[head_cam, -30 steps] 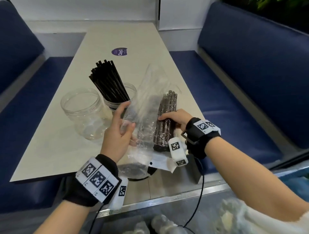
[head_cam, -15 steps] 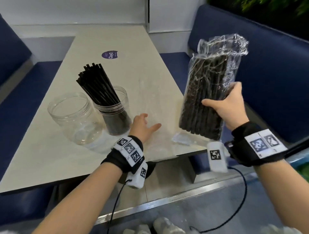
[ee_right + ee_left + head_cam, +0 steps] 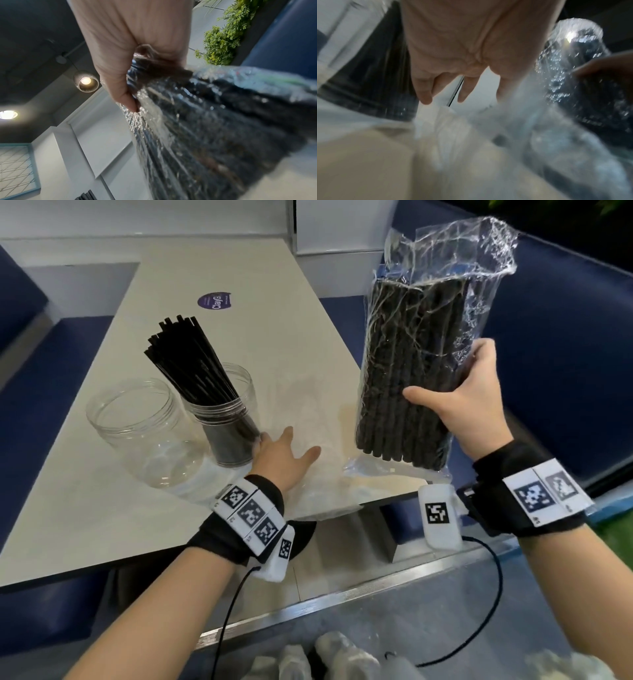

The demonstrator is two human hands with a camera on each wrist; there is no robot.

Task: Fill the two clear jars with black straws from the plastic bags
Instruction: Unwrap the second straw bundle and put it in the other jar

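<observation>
My right hand [image 3: 455, 402] grips a clear plastic bag of black straws [image 3: 416, 364] upright above the table's right edge, thumb in front and fingers behind; the same bag of straws [image 3: 205, 121] fills the right wrist view. My left hand [image 3: 284, 457] lies open with spread fingers on an empty flat plastic bag [image 3: 318, 474] on the table, right beside the jar. Two clear jars stand at the left: an empty jar [image 3: 137, 422] and a jar full of black straws [image 3: 222, 419]. In the left wrist view my left hand [image 3: 453, 86] hovers over crumpled plastic [image 3: 471, 128].
The beige table [image 3: 274, 313] carries a purple sticker [image 3: 214, 301] at its far end. Blue bench seats [image 3: 565, 354] run along both sides. Cables hang from both wrist bands below the table edge. Crumpled plastic lies at the bottom of the head view.
My right hand lifted the full bag of straws off the table and up to the right. My left hand let go of the empty bag and now lies flat on it.
</observation>
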